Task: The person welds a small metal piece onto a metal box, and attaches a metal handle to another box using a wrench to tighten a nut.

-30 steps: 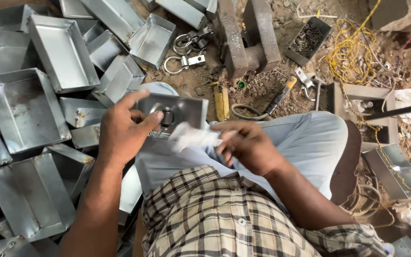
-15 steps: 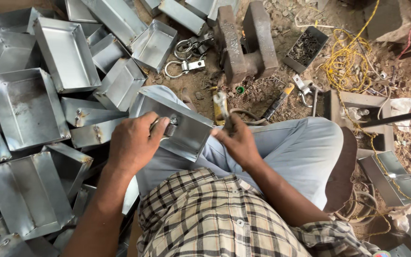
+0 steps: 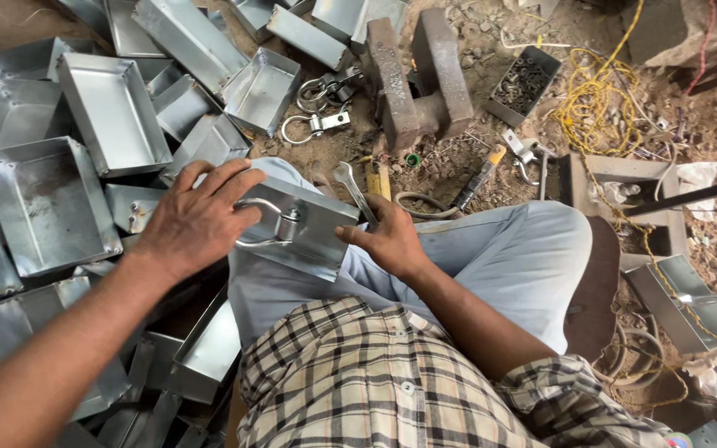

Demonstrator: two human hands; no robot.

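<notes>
A shiny sheet-metal box [image 3: 313,236] with a wire handle [image 3: 269,224] rests on my lap. My left hand [image 3: 197,217] grips its left side, fingers over the handle. My right hand [image 3: 389,241] touches the box's right edge and holds a spanner [image 3: 352,187] that points up and away from me. My legs in light blue trousers [image 3: 499,257] lie under the box.
Several open metal boxes [image 3: 114,112] are heaped at the left. Ahead on the dirt floor lie spare handles [image 3: 317,124], a rusty iron block [image 3: 417,75], a tray of screws [image 3: 524,83], yellow cord [image 3: 595,99] and a screwdriver [image 3: 479,176].
The box has turned on my lap and my left hand now covers its handle. The white cloth seen in my right hand earlier is gone; a spanner is there instead.
</notes>
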